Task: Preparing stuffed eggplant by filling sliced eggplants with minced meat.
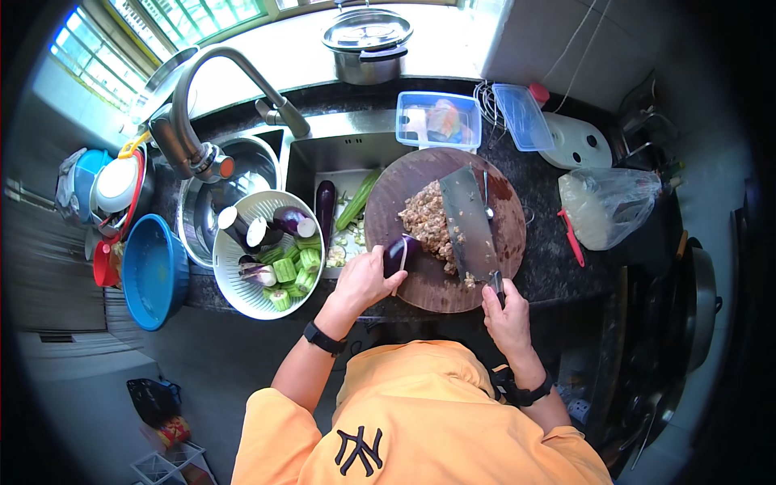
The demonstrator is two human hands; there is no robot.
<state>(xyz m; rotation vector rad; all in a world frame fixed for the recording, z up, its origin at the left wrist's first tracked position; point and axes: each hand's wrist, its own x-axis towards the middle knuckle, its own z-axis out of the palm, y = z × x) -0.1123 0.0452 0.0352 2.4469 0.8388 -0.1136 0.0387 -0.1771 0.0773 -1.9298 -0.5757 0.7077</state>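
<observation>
My left hand (362, 283) grips a piece of purple eggplant (395, 257) at the near left edge of a round wooden chopping board (385, 200). A pale cut line runs across the eggplant's skin. On the board, my right hand (508, 315) is closed around the dark handle of a cleaver (468, 221). Bits of meat cling to the broad blade, which points away from me. A mound of minced meat (424, 215) lies left of the blade, partly against it. To the blade's right rests a metal spoon (488, 206).
Left of the board, a white colander (227, 285) holds eggplant pieces and cut ridged green gourd (285, 271). In the sink (339, 145) lie a whole eggplant (325, 209) and a green gourd (362, 197). A blue basin (154, 273), plastic container (438, 140) and red-handled peeler (571, 239) stand around.
</observation>
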